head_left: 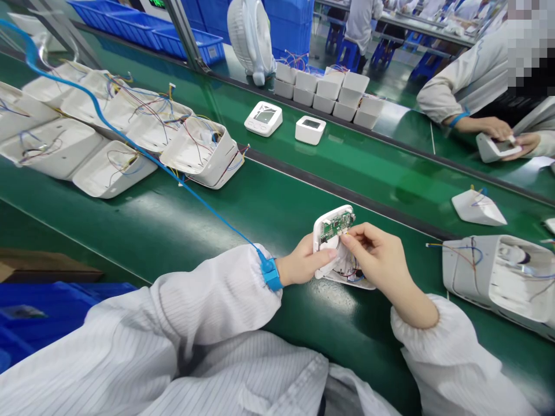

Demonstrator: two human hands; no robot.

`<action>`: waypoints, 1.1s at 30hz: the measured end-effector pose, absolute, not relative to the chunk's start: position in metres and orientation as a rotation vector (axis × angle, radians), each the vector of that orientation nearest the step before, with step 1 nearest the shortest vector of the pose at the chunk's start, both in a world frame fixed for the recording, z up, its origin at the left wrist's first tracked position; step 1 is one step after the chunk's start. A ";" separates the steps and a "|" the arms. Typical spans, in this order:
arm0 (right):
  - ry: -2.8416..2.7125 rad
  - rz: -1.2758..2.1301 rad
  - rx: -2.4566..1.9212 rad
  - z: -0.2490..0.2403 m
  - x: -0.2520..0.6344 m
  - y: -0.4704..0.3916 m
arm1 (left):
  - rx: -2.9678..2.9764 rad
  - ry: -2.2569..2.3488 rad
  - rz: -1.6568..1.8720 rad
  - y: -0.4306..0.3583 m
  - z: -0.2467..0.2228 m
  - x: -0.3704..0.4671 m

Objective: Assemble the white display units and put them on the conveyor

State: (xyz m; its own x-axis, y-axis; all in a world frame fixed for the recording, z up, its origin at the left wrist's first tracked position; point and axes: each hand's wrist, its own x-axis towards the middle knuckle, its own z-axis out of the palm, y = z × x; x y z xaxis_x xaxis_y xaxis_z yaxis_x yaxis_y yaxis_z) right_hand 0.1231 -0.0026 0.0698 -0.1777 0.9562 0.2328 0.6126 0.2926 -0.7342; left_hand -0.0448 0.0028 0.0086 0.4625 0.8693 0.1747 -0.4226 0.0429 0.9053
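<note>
My left hand grips a white plastic device housing by its left side, thumb across the open inside. Inside the housing sits a green circuit board, with thin wires lower down. My right hand pinches at the lower edge of the board, thumb and forefinger together. What lies between those fingertips is too small to make out; it may be a wire end. A blue wrist strap with a coiled blue cord is on my left wrist.
White housings with loose wires are grouped at left, and more stacked housings stand at right. Two finished-looking devices sit on the green conveyor. A fan stands behind. Across the line, a co-worker's hands hold another housing.
</note>
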 end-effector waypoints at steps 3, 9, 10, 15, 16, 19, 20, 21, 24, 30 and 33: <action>-1.937 0.503 -1.378 0.068 0.125 -0.001 | 1.162 0.548 1.023 0.003 0.007 -0.046; -1.964 0.360 -1.365 0.066 0.127 0.002 | 1.167 0.591 1.008 0.004 0.005 -0.046; -1.960 0.370 -1.368 0.066 0.127 0.002 | 1.168 0.591 1.008 0.004 0.005 -0.046; -1.930 0.428 -1.400 0.064 0.128 0.002 | 1.176 0.586 1.008 0.004 0.006 -0.046; -1.916 0.448 -1.413 0.063 0.127 0.002 | 1.172 0.581 1.009 0.004 0.005 -0.046; -1.894 0.479 -1.438 0.063 0.127 0.002 | 1.151 0.551 1.022 0.004 0.005 -0.046; -1.896 0.473 -1.439 0.063 0.127 0.002 | 1.145 0.540 1.027 0.004 0.005 -0.046; -1.904 0.462 -1.435 0.063 0.127 0.002 | 1.141 0.531 1.030 0.004 0.005 -0.045; -1.891 0.447 -1.417 0.063 0.126 0.000 | 1.132 0.521 1.041 0.004 0.005 -0.045; -1.814 0.483 -1.434 0.060 0.121 -0.003 | 1.053 0.507 1.013 0.003 0.004 -0.044; -1.816 0.510 -1.446 0.059 0.123 -0.001 | 1.021 0.512 1.009 0.003 0.003 -0.044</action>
State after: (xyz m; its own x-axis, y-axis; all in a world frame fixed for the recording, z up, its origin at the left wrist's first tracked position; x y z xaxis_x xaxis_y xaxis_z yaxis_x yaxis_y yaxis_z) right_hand 0.1230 -0.0008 0.0586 -0.0846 0.9488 0.3043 0.6519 0.2837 -0.7033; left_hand -0.0441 0.0031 0.0027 0.4746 0.8759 0.0869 -0.4468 0.1547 0.8812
